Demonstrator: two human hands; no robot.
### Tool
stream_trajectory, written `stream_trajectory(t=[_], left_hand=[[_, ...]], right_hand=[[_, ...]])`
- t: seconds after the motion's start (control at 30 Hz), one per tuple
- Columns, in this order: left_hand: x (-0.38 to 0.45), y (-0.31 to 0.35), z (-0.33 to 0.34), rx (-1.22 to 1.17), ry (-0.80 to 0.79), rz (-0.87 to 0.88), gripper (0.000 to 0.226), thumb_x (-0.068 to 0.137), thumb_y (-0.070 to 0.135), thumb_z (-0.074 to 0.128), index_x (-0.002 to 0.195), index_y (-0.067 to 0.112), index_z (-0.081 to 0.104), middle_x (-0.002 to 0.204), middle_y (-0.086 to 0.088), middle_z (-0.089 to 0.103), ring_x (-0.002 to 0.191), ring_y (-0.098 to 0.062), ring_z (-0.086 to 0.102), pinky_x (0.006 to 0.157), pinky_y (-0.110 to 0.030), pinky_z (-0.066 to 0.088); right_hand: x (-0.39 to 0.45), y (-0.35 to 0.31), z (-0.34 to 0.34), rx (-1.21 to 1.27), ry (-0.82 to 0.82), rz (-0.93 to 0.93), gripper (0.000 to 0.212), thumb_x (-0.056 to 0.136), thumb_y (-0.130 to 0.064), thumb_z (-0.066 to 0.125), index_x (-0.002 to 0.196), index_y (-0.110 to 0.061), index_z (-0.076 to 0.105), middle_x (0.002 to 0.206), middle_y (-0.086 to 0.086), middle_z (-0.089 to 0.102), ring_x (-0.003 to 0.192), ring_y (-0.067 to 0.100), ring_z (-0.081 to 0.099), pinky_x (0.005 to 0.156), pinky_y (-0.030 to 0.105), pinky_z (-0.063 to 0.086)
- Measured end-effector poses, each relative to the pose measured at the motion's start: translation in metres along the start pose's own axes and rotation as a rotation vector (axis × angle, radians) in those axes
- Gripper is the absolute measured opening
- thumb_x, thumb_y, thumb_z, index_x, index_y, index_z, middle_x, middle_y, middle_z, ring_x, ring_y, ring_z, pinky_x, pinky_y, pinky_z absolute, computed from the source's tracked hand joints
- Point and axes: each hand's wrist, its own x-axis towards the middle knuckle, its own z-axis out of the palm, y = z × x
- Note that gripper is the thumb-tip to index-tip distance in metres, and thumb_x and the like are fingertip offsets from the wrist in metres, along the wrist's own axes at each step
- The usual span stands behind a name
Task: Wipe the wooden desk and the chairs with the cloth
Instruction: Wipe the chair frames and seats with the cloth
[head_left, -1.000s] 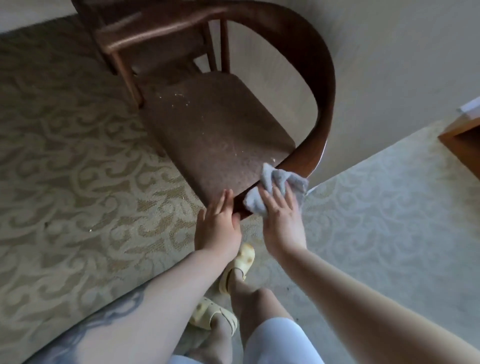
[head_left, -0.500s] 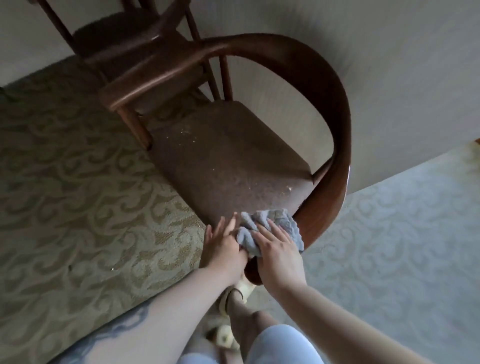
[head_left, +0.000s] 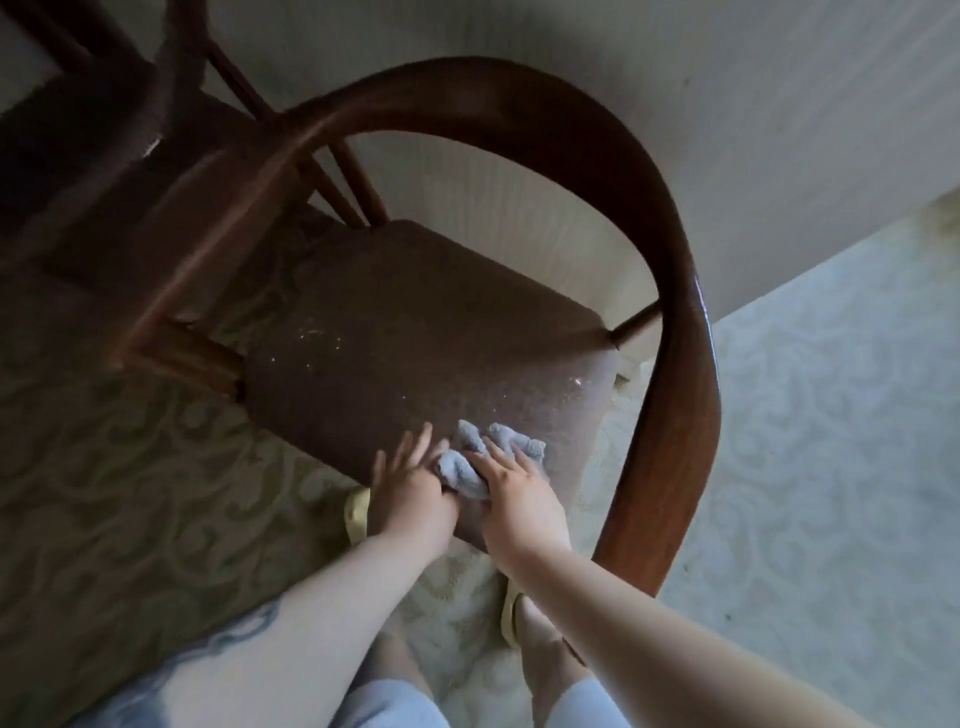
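The right hand (head_left: 511, 488) presses the crumpled pale grey cloth (head_left: 480, 457) on the front edge of the dark brown chair seat (head_left: 415, 338), the left hand (head_left: 410, 486) lying flat beside it; pale crumbs remain further back, so wiping seems barely begun

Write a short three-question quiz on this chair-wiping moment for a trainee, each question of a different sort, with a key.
1. True or false: the cloth lies on the carpet.
2. Which hand presses the cloth? A) left hand B) right hand C) neither
3. Fill in: pale crumbs dot the chair's ____.

Key:
1. False; it is on the seat, near its front edge.
2. B; the right hand's fingers lie over the cloth, while the left hand rests flat on the seat beside it.
3. seat.
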Motion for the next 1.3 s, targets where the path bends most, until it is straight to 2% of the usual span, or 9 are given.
stream_trajectory(t=[0.17, 0.4, 0.53, 0.57, 0.7, 0.87, 1.0, 1.13, 1.3], left_hand=[[0.053, -0.022, -0.004, 0.015, -0.037, 0.110, 0.060, 0.096, 0.019, 0.042, 0.150, 0.032, 0.021, 0.160, 0.011, 0.002, 0.147, -0.010, 0.000, 0.118, -0.035, -0.005], [0.123, -0.048, 0.017, 0.078, -0.025, 0.265, 0.061, 0.095, 0.014, 0.044, 0.150, 0.027, 0.020, 0.161, 0.006, 0.004, 0.147, -0.012, -0.001, 0.119, -0.037, -0.002], [0.139, -0.048, 0.032, -0.027, 0.092, 0.403, 0.064, 0.090, 0.013, 0.047, 0.149, 0.026, 0.026, 0.160, 0.006, 0.012, 0.147, -0.011, 0.005, 0.117, -0.034, -0.002], [0.142, -0.046, 0.036, -0.065, 0.128, 0.412, 0.063, 0.089, 0.014, 0.044, 0.149, 0.026, 0.027, 0.159, 0.005, 0.015, 0.147, -0.012, 0.006, 0.117, -0.035, -0.001], [0.148, -0.038, 0.041, -0.170, 0.201, 0.471, 0.067, 0.082, 0.014, 0.040, 0.148, 0.022, 0.031, 0.158, 0.002, 0.020, 0.146, -0.010, 0.009, 0.118, -0.037, 0.002], [0.158, -0.032, 0.033, -0.177, 0.219, 0.512, 0.070, 0.080, 0.014, 0.044, 0.148, 0.022, 0.031, 0.158, 0.003, 0.019, 0.146, -0.013, 0.011, 0.118, -0.038, 0.003], [0.163, -0.035, 0.030, -0.153, 0.189, 0.512, 0.069, 0.081, 0.010, 0.048, 0.147, 0.020, 0.032, 0.158, 0.002, 0.019, 0.147, -0.015, 0.010, 0.119, -0.041, 0.004], [0.161, -0.047, 0.026, -0.148, 0.181, 0.553, 0.070, 0.081, 0.016, 0.043, 0.149, 0.023, 0.029, 0.159, 0.005, 0.016, 0.147, -0.010, 0.007, 0.119, -0.037, 0.000], [0.146, -0.066, 0.036, -0.131, 0.091, 0.572, 0.068, 0.080, 0.016, 0.043, 0.147, 0.022, 0.033, 0.158, 0.005, 0.018, 0.146, -0.011, 0.009, 0.119, -0.037, 0.002]], right_hand=[[0.038, 0.002, 0.048, 0.040, 0.045, 0.187, 0.065, 0.091, -0.009, 0.047, 0.149, -0.032, 0.027, 0.159, -0.013, 0.010, 0.147, 0.015, 0.001, 0.116, 0.028, 0.016], [0.109, 0.050, 0.102, -0.245, -0.009, -0.169, 0.066, 0.089, -0.021, 0.049, 0.150, -0.028, 0.025, 0.160, -0.005, 0.006, 0.147, 0.022, -0.006, 0.119, 0.043, -0.002], [0.120, 0.067, 0.101, -0.009, 0.480, 0.786, 0.074, 0.086, -0.019, 0.050, 0.151, -0.030, 0.017, 0.161, 0.002, 0.001, 0.146, 0.033, -0.004, 0.117, 0.051, 0.005], [0.124, 0.057, 0.104, -0.007, 0.518, 0.788, 0.073, 0.086, -0.023, 0.049, 0.151, -0.030, 0.017, 0.161, 0.003, 0.001, 0.146, 0.035, -0.004, 0.117, 0.052, 0.004], [0.140, 0.072, 0.100, -0.267, 0.208, -0.097, 0.060, 0.088, -0.033, 0.038, 0.147, -0.029, 0.031, 0.158, 0.001, 0.021, 0.146, 0.027, 0.009, 0.118, 0.043, 0.000], [0.168, 0.070, 0.073, 0.106, 0.646, 0.998, 0.070, 0.089, -0.023, 0.045, 0.152, -0.027, 0.015, 0.161, 0.001, 0.000, 0.146, 0.030, -0.006, 0.117, 0.046, -0.003], [0.153, 0.045, 0.106, -0.122, 0.310, 0.051, 0.061, 0.090, -0.032, 0.040, 0.149, -0.027, 0.027, 0.158, 0.001, 0.019, 0.147, 0.027, 0.005, 0.117, 0.051, 0.007], [0.123, 0.045, 0.123, 0.265, 0.673, 1.074, 0.075, 0.084, -0.020, 0.049, 0.151, -0.028, 0.016, 0.161, 0.000, 0.003, 0.146, 0.029, -0.003, 0.117, 0.047, -0.003], [0.072, 0.022, 0.178, -0.022, 0.497, 0.423, 0.074, 0.077, -0.021, 0.052, 0.148, -0.025, 0.031, 0.160, 0.000, 0.011, 0.147, 0.028, -0.002, 0.115, 0.058, 0.011]])
